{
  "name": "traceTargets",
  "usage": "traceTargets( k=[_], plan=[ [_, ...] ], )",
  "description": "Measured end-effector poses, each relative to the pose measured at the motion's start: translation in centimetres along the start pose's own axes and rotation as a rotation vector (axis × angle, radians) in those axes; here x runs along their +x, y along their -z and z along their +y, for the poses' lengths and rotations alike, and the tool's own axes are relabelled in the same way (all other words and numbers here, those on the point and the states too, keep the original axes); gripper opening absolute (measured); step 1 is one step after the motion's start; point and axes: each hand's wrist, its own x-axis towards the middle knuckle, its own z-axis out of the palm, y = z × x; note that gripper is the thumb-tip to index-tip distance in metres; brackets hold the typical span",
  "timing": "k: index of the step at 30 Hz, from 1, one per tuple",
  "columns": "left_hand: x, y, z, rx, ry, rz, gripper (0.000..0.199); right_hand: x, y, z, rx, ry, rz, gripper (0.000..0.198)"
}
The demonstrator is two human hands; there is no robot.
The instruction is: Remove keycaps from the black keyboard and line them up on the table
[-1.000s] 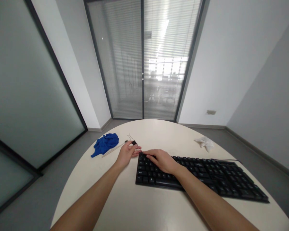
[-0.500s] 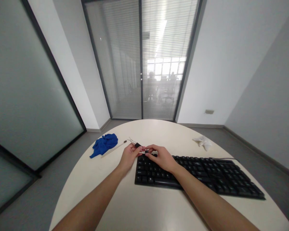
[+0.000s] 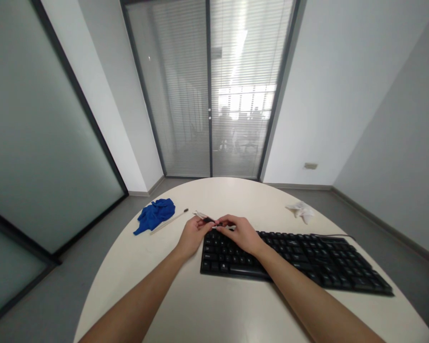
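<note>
Over the upper left corner of the black keyboard [image 3: 300, 257], my two hands meet fingertip to fingertip. My left hand [image 3: 192, 234] is closed in a pinch on a small dark tool with thin pale wire prongs [image 3: 200, 215], which looks like a wire keycap puller. Its prongs point up and left, away from me. My right hand [image 3: 241, 234] has thumb and fingers pinched at the tool's near end, above the keys. A small dark piece shows between its fingertips, too small to name, and the fingers partly hide the tool.
Left of my hands, a thin stick brush [image 3: 169, 221] with a dark tip lies beside a crumpled blue cloth [image 3: 155, 215]. A crumpled white tissue [image 3: 301, 211] is at the right back. The round cream table [image 3: 139, 281] ends in a curved edge. The keyboard's cable runs behind it.
The keycap puller has tilted and turned slightly between my fingers, its prongs shifting a little right and down. My fingertips have drawn closer together. The keyboard, brush, cloth and tissue stay put.
</note>
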Motion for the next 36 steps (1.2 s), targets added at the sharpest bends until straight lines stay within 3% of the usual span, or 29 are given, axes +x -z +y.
traceTargets(
  k=[12, 19, 23, 26, 30, 36],
  plan=[
    [-0.5, 0.2, 1.0, 0.13, -0.14, -0.033, 0.014, 0.7, 0.4, 0.3, 0.313, -0.134, -0.024, 0.037],
    [-0.4, 0.2, 1.0, 0.186, -0.112, -0.101, 0.017, 1.3, 0.6, 1.9, 0.41, -0.203, 0.02, 0.032],
    [0.4, 1.7, 0.7, 0.524, -0.148, 0.107, 0.024, 1.4, 0.4, 2.3, 0.454, -0.214, 0.119, 0.033],
    [0.9, 3.7, 0.2, 0.992, 0.016, 0.295, 0.031, 1.4, 0.3, 2.5, 0.434, -0.214, 0.131, 0.033],
    [1.3, 5.7, -0.6, 1.139, 0.125, 0.361, 0.028, 1.3, 0.4, 2.5, 0.372, -0.199, 0.12, 0.033],
    [1.5, 6.5, -0.8, 1.228, 0.188, 0.383, 0.029, 1.2, 0.5, 2.6, 0.27, -0.212, 0.108, 0.034]
  ],
)
